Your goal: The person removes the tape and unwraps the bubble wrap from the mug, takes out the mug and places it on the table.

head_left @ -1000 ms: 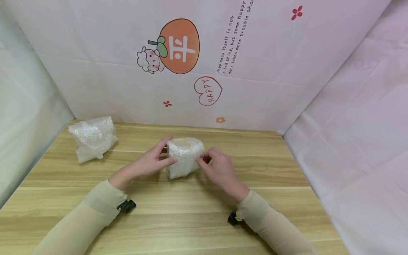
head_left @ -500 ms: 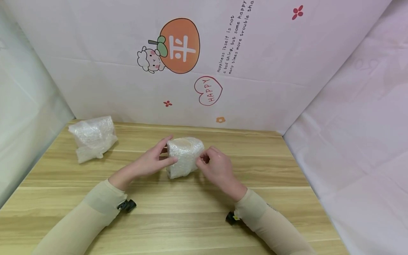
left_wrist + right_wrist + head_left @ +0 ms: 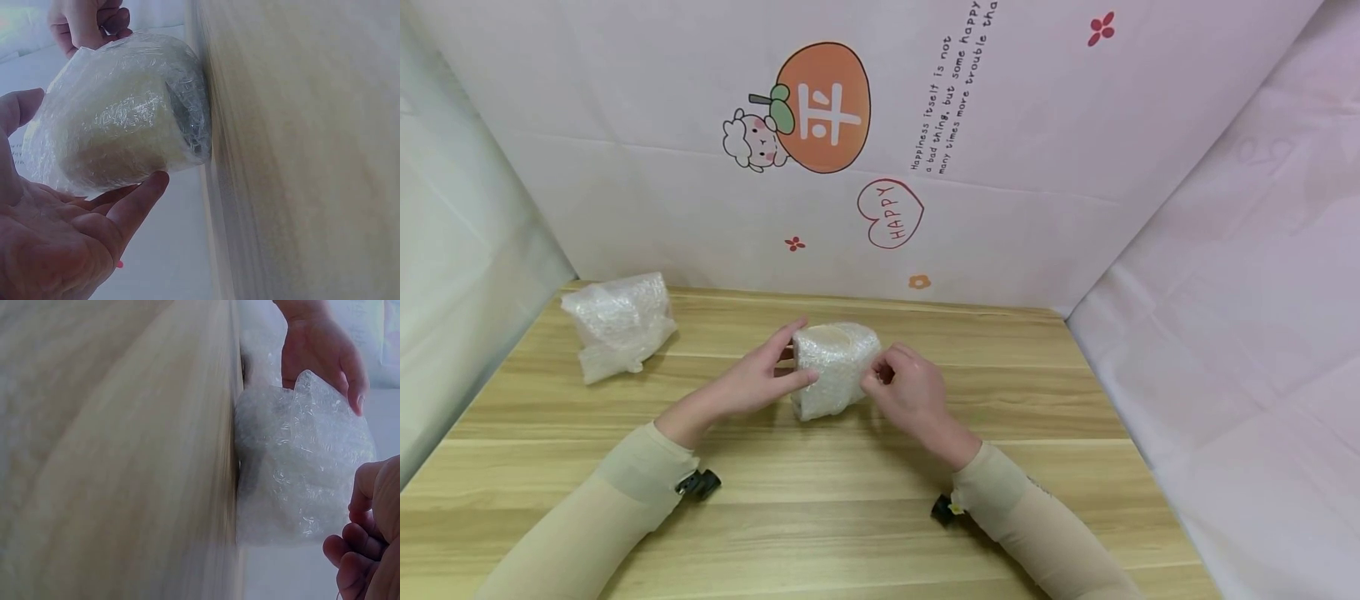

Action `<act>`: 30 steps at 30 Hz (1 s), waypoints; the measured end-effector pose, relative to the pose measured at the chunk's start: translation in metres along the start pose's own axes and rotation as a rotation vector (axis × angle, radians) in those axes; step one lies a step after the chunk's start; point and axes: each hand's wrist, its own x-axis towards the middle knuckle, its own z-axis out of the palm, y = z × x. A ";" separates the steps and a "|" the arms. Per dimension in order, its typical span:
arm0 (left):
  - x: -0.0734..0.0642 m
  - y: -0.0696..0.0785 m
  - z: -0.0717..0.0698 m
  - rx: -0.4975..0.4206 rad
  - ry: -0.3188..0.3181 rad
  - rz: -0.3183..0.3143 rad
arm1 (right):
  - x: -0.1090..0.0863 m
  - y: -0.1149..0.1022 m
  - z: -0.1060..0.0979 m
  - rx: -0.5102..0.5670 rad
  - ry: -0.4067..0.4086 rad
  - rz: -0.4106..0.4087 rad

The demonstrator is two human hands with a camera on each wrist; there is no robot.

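Note:
A package in clear bubble wrap (image 3: 837, 377) rests on the wooden table in front of me. Something pale with a round tan top shows through the plastic; its kind is hidden. My left hand (image 3: 754, 382) holds the package from the left, thumb on the near side and fingers reaching round the far side. In the left wrist view, the thumb and fingers straddle the wrapped package (image 3: 119, 119). On the other side, my right hand (image 3: 913, 393) has curled fingers, and its thumb and forefinger pinch the edge of the wrap. The right wrist view shows a folded wrap flap (image 3: 319, 419).
A second bubble-wrapped bundle (image 3: 621, 327) lies at the table's back left. A white printed cloth (image 3: 1000, 225) hangs along the back edge, with white cloth on both sides. The wooden table (image 3: 820, 517) extends toward me.
My right hand and forearm have shifted very slightly to the left, fingertips still at the wrap's edge. The left hand, package and far bundle stay in place.

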 end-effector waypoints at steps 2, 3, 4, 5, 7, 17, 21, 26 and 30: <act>0.000 0.000 0.000 0.002 0.001 -0.002 | 0.000 0.001 0.000 0.011 -0.006 0.009; 0.000 0.000 0.000 0.003 0.002 -0.003 | 0.000 0.001 0.000 0.018 -0.017 0.018; 0.000 0.000 0.000 0.005 0.003 -0.004 | 0.000 0.002 0.000 0.024 -0.027 0.028; -0.001 0.000 0.000 0.006 0.004 -0.008 | 0.000 0.003 -0.001 0.033 -0.038 0.039; -0.001 0.001 0.000 0.010 0.007 -0.012 | 0.001 0.003 -0.002 0.059 -0.056 0.056; 0.002 -0.002 0.000 -0.002 0.015 -0.020 | 0.003 0.011 -0.002 0.135 0.006 -0.009; 0.003 -0.005 -0.002 -0.023 0.020 -0.019 | 0.004 0.012 -0.002 0.154 0.021 -0.036; 0.003 -0.007 -0.003 -0.030 0.028 -0.024 | 0.005 0.012 -0.006 0.218 -0.053 0.022; 0.004 -0.007 -0.003 -0.030 0.030 -0.019 | 0.006 0.012 -0.009 0.305 -0.118 0.103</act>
